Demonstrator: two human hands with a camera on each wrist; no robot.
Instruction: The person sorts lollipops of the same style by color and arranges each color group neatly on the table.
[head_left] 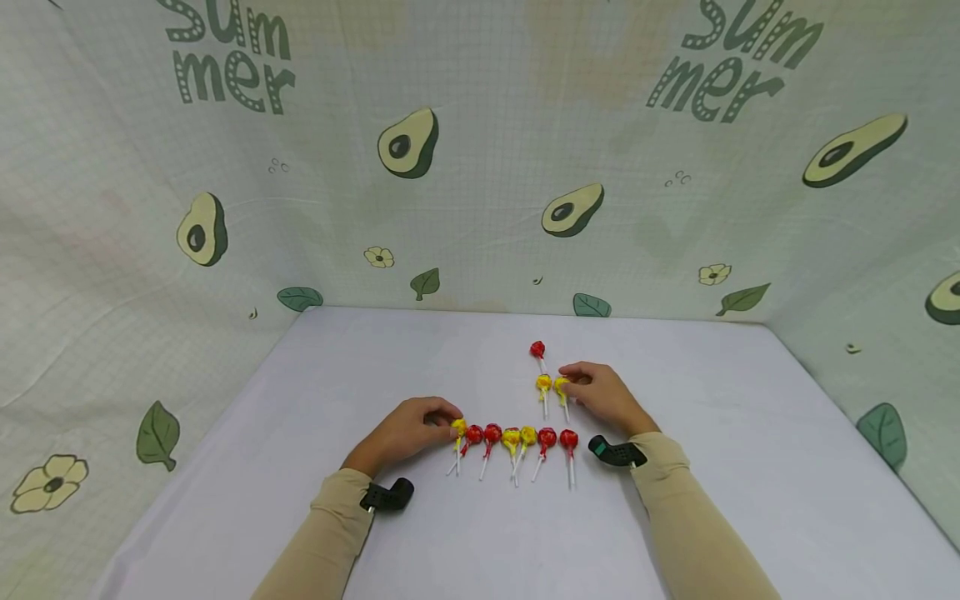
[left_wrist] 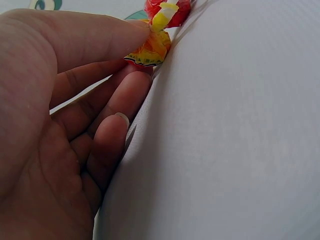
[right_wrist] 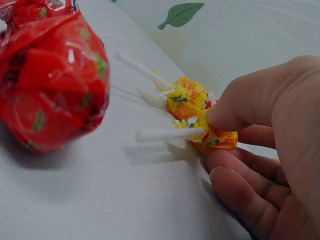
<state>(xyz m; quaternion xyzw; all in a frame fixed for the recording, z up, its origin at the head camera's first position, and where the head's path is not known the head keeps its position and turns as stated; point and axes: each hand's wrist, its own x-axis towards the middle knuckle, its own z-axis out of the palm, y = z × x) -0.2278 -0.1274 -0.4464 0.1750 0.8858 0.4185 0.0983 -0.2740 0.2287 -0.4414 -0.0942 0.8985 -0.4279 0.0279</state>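
Note:
My left hand (head_left: 408,432) pinches a yellow lollipop (head_left: 459,427) at the left end of a row of red and yellow lollipops; the left wrist view shows thumb and fingertips on its yellow wrapper (left_wrist: 154,50). Farther back, my right hand (head_left: 606,397) pinches another yellow lollipop (head_left: 561,386) by its head, its stick pointing toward me. In the right wrist view thumb and fingers grip that wrapper (right_wrist: 220,139), right beside a second yellow lollipop (right_wrist: 186,97). Behind that second one (head_left: 543,382) lies a red lollipop (head_left: 537,349).
The front row holds red lollipops (head_left: 492,433) and yellow ones (head_left: 528,436), sticks toward me, ending at a red one (head_left: 569,439) on the right. All lie on a white-covered table (head_left: 360,350). A patterned cloth (head_left: 480,167) hangs behind and at both sides.

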